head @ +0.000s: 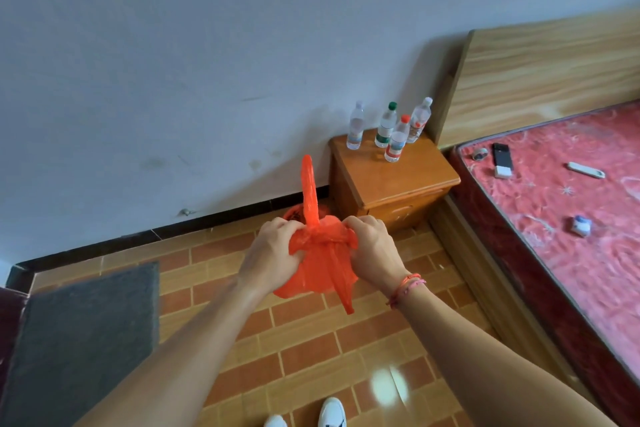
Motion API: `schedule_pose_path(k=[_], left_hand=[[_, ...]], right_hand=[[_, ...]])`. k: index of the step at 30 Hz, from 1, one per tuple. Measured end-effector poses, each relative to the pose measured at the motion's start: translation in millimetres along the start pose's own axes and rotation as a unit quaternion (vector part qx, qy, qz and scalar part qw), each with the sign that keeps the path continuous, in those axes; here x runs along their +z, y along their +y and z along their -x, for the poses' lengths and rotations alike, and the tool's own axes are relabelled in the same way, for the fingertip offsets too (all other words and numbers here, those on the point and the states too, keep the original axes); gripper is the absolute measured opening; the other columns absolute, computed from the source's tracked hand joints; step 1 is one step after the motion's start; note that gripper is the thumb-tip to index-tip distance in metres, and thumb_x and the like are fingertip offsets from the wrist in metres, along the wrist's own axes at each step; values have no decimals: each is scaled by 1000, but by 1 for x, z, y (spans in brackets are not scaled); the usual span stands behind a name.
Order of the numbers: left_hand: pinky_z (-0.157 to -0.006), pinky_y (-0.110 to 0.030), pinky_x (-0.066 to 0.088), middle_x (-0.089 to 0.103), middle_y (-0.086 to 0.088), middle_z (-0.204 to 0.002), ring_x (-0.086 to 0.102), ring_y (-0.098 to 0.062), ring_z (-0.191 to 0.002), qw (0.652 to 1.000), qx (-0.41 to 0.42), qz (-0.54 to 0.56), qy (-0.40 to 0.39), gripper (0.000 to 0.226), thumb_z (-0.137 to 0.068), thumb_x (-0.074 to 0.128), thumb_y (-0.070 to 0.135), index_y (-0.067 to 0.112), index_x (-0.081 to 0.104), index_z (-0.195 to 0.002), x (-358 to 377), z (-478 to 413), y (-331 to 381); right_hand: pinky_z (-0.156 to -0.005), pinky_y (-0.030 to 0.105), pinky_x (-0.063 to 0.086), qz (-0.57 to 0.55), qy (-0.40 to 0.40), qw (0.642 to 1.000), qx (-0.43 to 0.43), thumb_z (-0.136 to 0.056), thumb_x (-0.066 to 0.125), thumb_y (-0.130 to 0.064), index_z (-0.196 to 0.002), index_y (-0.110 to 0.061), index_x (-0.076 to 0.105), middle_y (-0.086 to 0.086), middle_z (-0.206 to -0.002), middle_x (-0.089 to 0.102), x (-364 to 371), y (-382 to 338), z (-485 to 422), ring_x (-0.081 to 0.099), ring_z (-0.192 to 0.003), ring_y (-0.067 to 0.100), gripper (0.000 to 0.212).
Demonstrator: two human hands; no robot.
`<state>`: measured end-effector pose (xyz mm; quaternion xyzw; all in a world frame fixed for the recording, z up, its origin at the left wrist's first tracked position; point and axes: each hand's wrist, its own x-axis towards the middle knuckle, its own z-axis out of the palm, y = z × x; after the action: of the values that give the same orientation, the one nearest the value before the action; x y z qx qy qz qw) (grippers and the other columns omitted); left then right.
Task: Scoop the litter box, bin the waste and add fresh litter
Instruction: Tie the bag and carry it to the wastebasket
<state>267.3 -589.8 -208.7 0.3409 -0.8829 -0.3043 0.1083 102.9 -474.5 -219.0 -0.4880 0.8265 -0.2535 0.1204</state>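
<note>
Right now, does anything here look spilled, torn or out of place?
Nothing looks spilled or torn. The left hand and right hand grip the red bag at its knot, and it looks intact. The only blemishes are dark smudges on the wall and a chipped spot just above the skirting.

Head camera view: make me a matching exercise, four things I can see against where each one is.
Things: 1 red plastic bag; 2 four clear plastic bottles; 3 black phone; 4 white shoes.
Places: A on red mattress; B on brown tiled floor; C gripped by left hand and right hand; D on wooden nightstand.
Pairs: 1-C; 2-D; 3-A; 4-B.
</note>
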Motion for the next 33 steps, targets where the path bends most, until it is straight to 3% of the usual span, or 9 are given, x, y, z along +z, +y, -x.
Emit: schedule_pose_path(k=[8,11,15,18,23,27,30,33], left_hand=[[-97,-34,46,60,-2,-111,56,-22,-112,999,-22,24,6,34,-87,74,21,18,67,-120,3,-83,-35],[-94,-32,46,61,-3,-110,57,-23,-110,999,-30,33,8,34,-87,74,22,17,67,-119,8,-120,-60],[-92,-43,51,61,-1,-115,54,-22,-115,998,-52,29,-10,38,-88,73,26,18,64,-124,16,-168,-89],[-93,-44,51,61,-3,-117,53,-24,-117,997,-67,29,-25,39,-90,70,26,17,64,-127,22,-199,-107],[-88,-48,52,59,-9,-110,55,-31,-108,995,-95,-2,-38,38,-85,75,26,10,68,-119,39,-241,-132],[-87,-42,52,54,-9,-117,52,-31,-110,986,-151,-21,-63,46,-87,74,33,14,63,-127,62,-268,-152],[-84,-36,51,51,-8,-120,54,-28,-110,978,-193,-15,-82,49,-91,68,38,19,55,-135,81,-284,-168],[-69,-32,48,50,-8,-119,62,-29,-99,970,-224,-6,-90,49,-95,61,40,23,49,-140,104,-304,-186]], right_hand=[[-74,46,53,-17,-53,998,13,-82,47,-58,-119,-33,53,5,-96,62,27,22,-94,59,-94,37,45],[-75,44,52,-20,-86,996,-10,-85,51,-52,-120,-32,54,6,-92,65,41,30,-136,60,-91,35,40],[-69,43,53,-35,-110,993,4,-86,53,-44,-114,-31,59,-3,-97,69,63,40,-186,65,-90,28,31],[-78,40,54,-51,-115,991,39,-86,53,-42,-115,-34,63,-9,-114,67,79,43,-213,63,-104,21,32],[-93,43,50,-58,-116,987,100,-90,59,-32,-118,-34,66,5,-125,55,106,60,-253,53,-116,28,29],[-95,54,47,-82,-123,979,143,-85,52,-41,-117,-43,61,5,-131,49,133,76,-282,47,-120,35,34],[-100,52,44,-106,-125,975,148,-91,55,-31,-115,-39,66,10,-134,47,154,92,-302,46,-121,37,28],[-101,47,44,-122,-129,974,142,-94,58,-22,-116,-30,70,12,-131,48,180,114,-323,48,-117,33,27]])
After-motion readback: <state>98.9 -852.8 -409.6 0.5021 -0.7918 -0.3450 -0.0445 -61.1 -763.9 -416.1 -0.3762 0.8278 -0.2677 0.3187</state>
